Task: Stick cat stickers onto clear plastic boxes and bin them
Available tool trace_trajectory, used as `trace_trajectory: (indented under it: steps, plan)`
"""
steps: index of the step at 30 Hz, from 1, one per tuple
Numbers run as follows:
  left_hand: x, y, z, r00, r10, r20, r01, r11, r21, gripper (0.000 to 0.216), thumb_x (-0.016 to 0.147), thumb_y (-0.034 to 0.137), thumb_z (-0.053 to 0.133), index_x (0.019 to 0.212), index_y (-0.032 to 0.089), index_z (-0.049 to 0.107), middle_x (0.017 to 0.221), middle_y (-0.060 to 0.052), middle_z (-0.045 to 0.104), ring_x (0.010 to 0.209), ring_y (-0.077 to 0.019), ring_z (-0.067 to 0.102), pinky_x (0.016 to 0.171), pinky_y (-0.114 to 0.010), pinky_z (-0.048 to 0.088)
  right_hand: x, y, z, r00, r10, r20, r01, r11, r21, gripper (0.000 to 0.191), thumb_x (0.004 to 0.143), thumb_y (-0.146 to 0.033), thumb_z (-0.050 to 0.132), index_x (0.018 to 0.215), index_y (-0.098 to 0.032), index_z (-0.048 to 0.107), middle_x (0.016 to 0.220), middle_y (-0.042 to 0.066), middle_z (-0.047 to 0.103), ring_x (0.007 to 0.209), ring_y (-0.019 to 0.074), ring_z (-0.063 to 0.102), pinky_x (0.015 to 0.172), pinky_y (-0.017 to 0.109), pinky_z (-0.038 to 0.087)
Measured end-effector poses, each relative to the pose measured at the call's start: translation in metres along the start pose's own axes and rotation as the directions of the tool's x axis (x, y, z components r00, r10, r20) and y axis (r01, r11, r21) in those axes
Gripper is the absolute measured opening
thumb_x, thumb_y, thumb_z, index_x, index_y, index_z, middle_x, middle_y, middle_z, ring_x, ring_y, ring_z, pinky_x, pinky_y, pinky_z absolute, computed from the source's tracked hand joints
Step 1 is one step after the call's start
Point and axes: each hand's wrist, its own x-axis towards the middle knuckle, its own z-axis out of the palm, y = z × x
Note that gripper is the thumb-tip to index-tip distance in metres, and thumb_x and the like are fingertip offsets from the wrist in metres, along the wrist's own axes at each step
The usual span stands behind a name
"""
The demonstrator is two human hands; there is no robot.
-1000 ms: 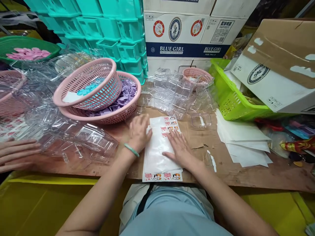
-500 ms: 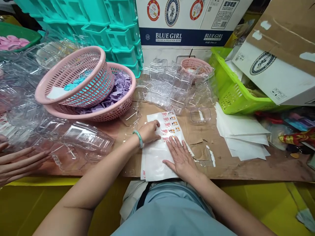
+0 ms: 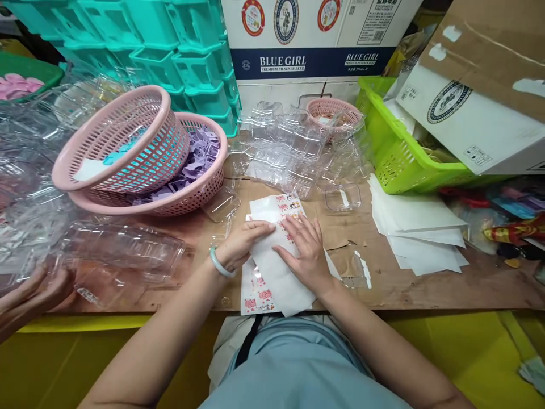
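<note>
In front of me a sticker sheet [image 3: 283, 278], mostly bare white backing with red and orange prints near its top, lies tilted over another printed sticker sheet [image 3: 258, 295]. My left hand [image 3: 243, 243], with a pale green bangle at the wrist, is closed at the upper sheet's left edge, thumb and fingers pinched on it. Across the right side of that sheet rests my right hand [image 3: 307, 257], fingers stretched out and covering some of the prints.
Clear plastic trays [image 3: 289, 145] pile up behind the sheets. Pink baskets [image 3: 179, 204] with purple and blue pieces stand left. White papers [image 3: 417, 238] lie right, beside a green basket [image 3: 404, 165]. Another person's hand [image 3: 42, 289] touches clear packaging [image 3: 123, 250] at far left.
My left hand has shifted left and down, now pinching the sheet's edge. The upper sheet has turned, baring more prints on the sheet below. The other person's hand has curled round the clear packaging.
</note>
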Motion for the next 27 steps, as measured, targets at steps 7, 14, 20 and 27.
trace_trajectory:
  steps: [7, 14, 20, 27]
  plan:
    - [-0.006, -0.019, 0.006, 0.993, 0.083, 0.085, -0.074, 0.992, -0.098, 0.028, 0.068, 0.029, 0.08, 0.09, 0.015, 0.074, 0.081, -0.004, 0.074, 0.071, -0.0132, 0.065, 0.073, -0.025, 0.05, 0.002, 0.001, 0.006, 0.991, 0.122, -0.062, -0.108, 0.975, 0.192, 0.026, 0.093, -0.036, 0.055, 0.114, -0.027, 0.066, 0.113, 0.003, 0.071, 0.113, 0.0233, 0.062, 0.114, 0.05, 0.028]
    - [-0.003, -0.026, 0.005, 0.987, 0.129, 0.096, -0.135, 0.989, 0.059, 0.031, 0.069, 0.036, 0.078, 0.092, 0.015, 0.074, 0.074, -0.002, 0.07, 0.061, -0.0107, 0.059, 0.061, -0.022, 0.046, 0.002, 0.002, 0.007, 0.93, 0.366, 0.005, -0.314, 0.791, 0.524, 0.02, 0.089, -0.035, 0.059, 0.1, -0.027, 0.074, 0.103, 0.002, 0.075, 0.094, 0.0203, 0.069, 0.111, 0.046, 0.036]
    - [-0.002, -0.02, 0.01, 0.989, 0.098, 0.108, -0.112, 0.986, 0.127, 0.036, 0.066, 0.04, 0.078, 0.087, 0.012, 0.072, 0.069, -0.001, 0.067, 0.056, -0.0097, 0.055, 0.054, -0.021, 0.042, 0.011, 0.008, 0.011, 0.792, 0.604, 0.09, -0.44, 0.462, 0.77, 0.026, 0.082, -0.042, 0.065, 0.092, -0.021, 0.076, 0.096, 0.004, 0.075, 0.092, 0.0218, 0.069, 0.093, 0.038, 0.051]
    - [0.004, -0.015, -0.003, 0.949, 0.31, -0.055, -0.253, 0.854, 0.454, 0.041, 0.07, 0.037, 0.072, 0.106, 0.017, 0.069, 0.099, -0.008, 0.067, 0.091, -0.0229, 0.061, 0.083, -0.037, 0.049, 0.036, 0.048, -0.01, 0.505, 0.858, -0.094, -0.175, 0.208, 0.962, 0.031, 0.07, -0.043, 0.076, 0.086, -0.017, 0.073, 0.088, 0.006, 0.076, 0.085, 0.0199, 0.072, 0.092, 0.039, 0.054]
